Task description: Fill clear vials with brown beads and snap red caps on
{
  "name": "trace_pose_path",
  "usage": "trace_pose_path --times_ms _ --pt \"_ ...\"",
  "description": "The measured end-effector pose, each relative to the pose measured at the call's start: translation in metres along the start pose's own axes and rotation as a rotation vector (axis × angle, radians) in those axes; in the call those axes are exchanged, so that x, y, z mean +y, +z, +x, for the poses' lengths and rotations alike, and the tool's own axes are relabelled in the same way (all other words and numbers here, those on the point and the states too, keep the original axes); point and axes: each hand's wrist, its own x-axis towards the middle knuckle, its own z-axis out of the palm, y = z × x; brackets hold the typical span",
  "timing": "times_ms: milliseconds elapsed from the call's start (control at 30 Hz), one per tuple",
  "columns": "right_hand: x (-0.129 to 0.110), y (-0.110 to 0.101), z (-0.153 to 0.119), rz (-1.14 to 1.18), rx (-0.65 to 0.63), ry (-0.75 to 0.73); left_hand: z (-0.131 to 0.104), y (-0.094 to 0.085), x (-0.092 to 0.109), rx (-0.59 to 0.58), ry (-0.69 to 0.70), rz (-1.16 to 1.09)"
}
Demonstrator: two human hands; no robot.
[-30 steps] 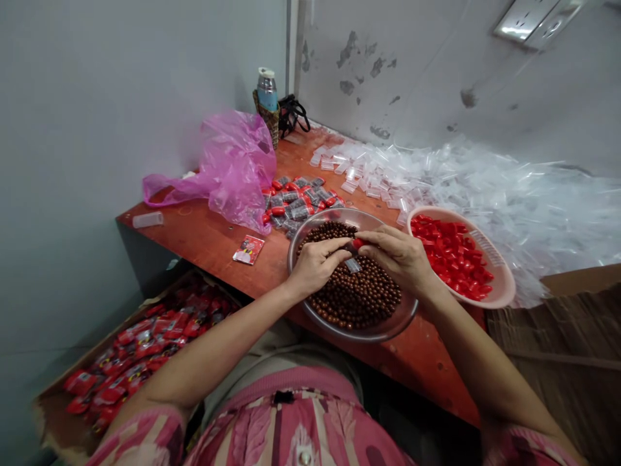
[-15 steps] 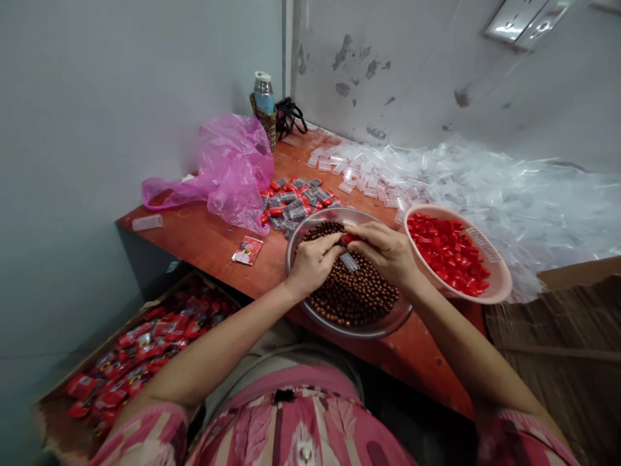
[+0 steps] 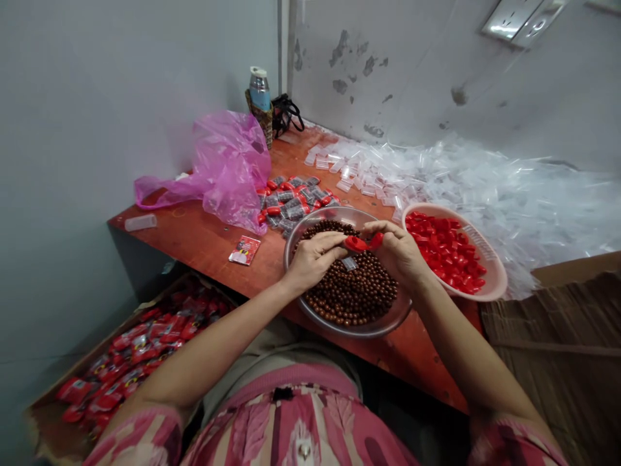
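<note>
Above a metal bowl (image 3: pixel 310 309) of brown beads (image 3: pixel 359 294), both hands meet over small red plastic pieces. My left hand (image 3: pixel 315 259) is closed, its fingertips pinching a red plastic cap (image 3: pixel 356 244) whose open side shows. A second red piece (image 3: pixel 376 241) is between the thumb and fingers of my right hand (image 3: pixel 398 252). Whether the two red parts are joined, I cannot tell. On the beads just below lies a small clear plastic case (image 3: pixel 349 263). Right of the bowl, a pink basket (image 3: pixel 497 285) holds many more red caps (image 3: pixel 449 252).
Clear plastic cases (image 3: pixel 436 175) are heaped along the wall. Filled cases with red caps (image 3: pixel 295 200) lie behind the bowl, near a pink plastic bag (image 3: pixel 228 162). A red printed packet (image 3: pixel 244 250) rests at left. Below stands a carton of red packets (image 3: pixel 140 349).
The hands have drawn slightly apart, bringing two red parts into view where one was mostly hidden between the fingers. The camera view has shifted slightly.
</note>
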Motion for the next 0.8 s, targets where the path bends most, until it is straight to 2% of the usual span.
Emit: trace_pose_path --times_ms 67,167,233,333,567,633,700,800 --pt "-0.001 0.005 0.004 0.006 -0.081 0.132 -0.001 0.0 0.0 -0.009 0.054 0.054" --pt "0.0 0.011 0.006 0.054 -0.168 0.348 -0.002 0.0 -0.002 -0.015 0.062 0.081" --pt "0.003 0.013 0.006 0.08 -0.18 0.407 -0.002 0.0 -0.003 -0.021 0.046 0.084" --pt "0.008 0.017 0.005 0.128 -0.151 0.373 -0.001 -0.001 -0.003 -0.029 0.043 0.075" --pt "0.015 0.033 0.006 0.166 0.007 0.304 -0.002 0.001 0.0 0.011 0.048 0.096" --pt "0.014 0.032 0.009 0.112 -0.023 0.332 -0.002 0.001 0.001 0.022 0.029 0.099" --pt "0.011 0.024 0.014 0.006 -0.112 0.337 0.004 0.0 0.003 0.025 0.01 0.084" --pt "0.004 0.001 0.021 -0.282 -0.2 0.183 0.029 -0.011 0.006 0.063 -0.005 0.05"
